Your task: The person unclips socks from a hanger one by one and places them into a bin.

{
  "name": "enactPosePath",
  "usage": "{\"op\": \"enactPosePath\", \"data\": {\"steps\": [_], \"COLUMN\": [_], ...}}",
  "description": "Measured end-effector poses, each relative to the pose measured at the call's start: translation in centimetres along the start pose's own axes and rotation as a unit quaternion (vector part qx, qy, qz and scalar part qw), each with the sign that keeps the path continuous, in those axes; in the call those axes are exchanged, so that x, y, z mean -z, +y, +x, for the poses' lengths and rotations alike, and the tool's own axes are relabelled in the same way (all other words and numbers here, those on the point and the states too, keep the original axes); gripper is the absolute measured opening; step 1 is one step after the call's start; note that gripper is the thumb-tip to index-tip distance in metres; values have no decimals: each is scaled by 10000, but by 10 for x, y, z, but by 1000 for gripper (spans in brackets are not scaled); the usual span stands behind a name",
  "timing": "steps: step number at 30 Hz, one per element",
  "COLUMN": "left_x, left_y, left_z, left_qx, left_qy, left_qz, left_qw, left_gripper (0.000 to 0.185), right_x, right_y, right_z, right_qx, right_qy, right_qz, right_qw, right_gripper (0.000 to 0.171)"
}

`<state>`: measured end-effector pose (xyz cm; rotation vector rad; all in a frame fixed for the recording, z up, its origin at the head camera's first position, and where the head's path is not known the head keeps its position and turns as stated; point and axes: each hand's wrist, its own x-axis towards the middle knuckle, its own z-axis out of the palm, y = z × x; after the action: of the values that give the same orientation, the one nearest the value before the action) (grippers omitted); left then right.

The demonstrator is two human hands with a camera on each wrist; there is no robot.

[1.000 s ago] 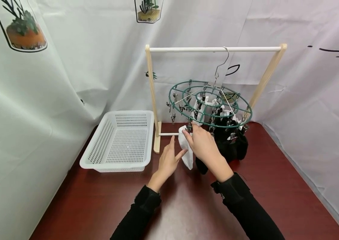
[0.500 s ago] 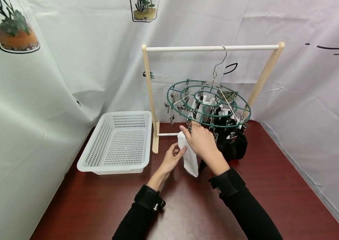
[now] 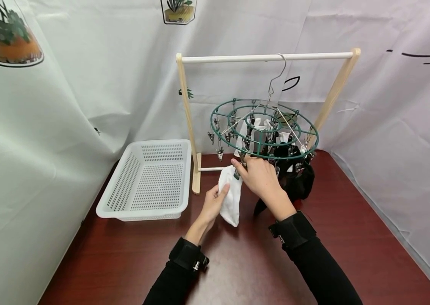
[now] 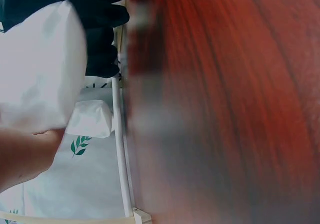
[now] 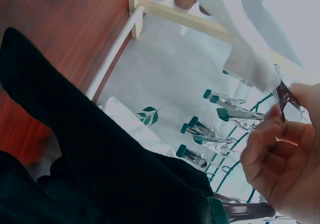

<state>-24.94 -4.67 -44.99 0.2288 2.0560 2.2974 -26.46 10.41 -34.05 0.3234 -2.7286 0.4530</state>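
Note:
A white sock hangs under the left front of a round green clip hanger. My left hand holds it at its side, thumb in front. In the right wrist view my right hand pinches a metal clip between thumb and forefinger. The upper end of the white sock lies against that clip; whether the clip's jaws grip it cannot be told. Black socks hang close by the right hand. In the left wrist view the sock covers most of the left hand's fingers.
The hanger hooks over the white rod of a wooden rack. Several spare clips dangle from it, with other white socks further back. A white perforated basket stands left on the red-brown table.
My left hand, apart from the sock with fingers spread, has closed on it and drawn it slightly left. The right hand stays at the hanger's front clips.

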Motion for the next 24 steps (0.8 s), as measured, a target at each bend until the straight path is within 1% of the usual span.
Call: {"op": "enactPosePath", "data": {"steps": [1, 4, 6, 8, 11, 14, 17, 24], "left_x": [-1, -1, 0, 1, 0, 0, 0, 3], "left_y": [4, 6, -2, -10, -12, -12, -12, -9], "left_z": [-2, -2, 3, 7, 7, 6, 6, 7], "left_qx": [-47, -125, -196, -251, -338, -415, -451, -433], "left_qy": [64, 271, 439, 561, 685, 704, 730, 671], "left_qz": [-29, -85, -104, -81, 19, 108, 154, 57], "left_qw": [10000, 9995, 9988, 9981, 9971, 9966, 9962, 9968], "left_gripper": [40, 37, 38, 39, 42, 43, 44, 38], "right_x": [0, -2, -4, -7, -10, -12, -14, -16], "right_y": [1, 2, 4, 6, 8, 9, 10, 9], "right_z": [0, 0, 0, -1, -3, -3, -3, -2], "right_qx": [19, 206, 453, 761, 1190, 1475, 1629, 1861], "right_qy": [16, 164, 383, 669, 1097, 1402, 1602, 1847], "right_qz": [26, 163, 277, 382, 480, 568, 639, 799], "right_qw": [10000, 9995, 9979, 9941, 9856, 9774, 9714, 9617], "right_gripper": [49, 47, 46, 44, 43, 43, 44, 44]}}
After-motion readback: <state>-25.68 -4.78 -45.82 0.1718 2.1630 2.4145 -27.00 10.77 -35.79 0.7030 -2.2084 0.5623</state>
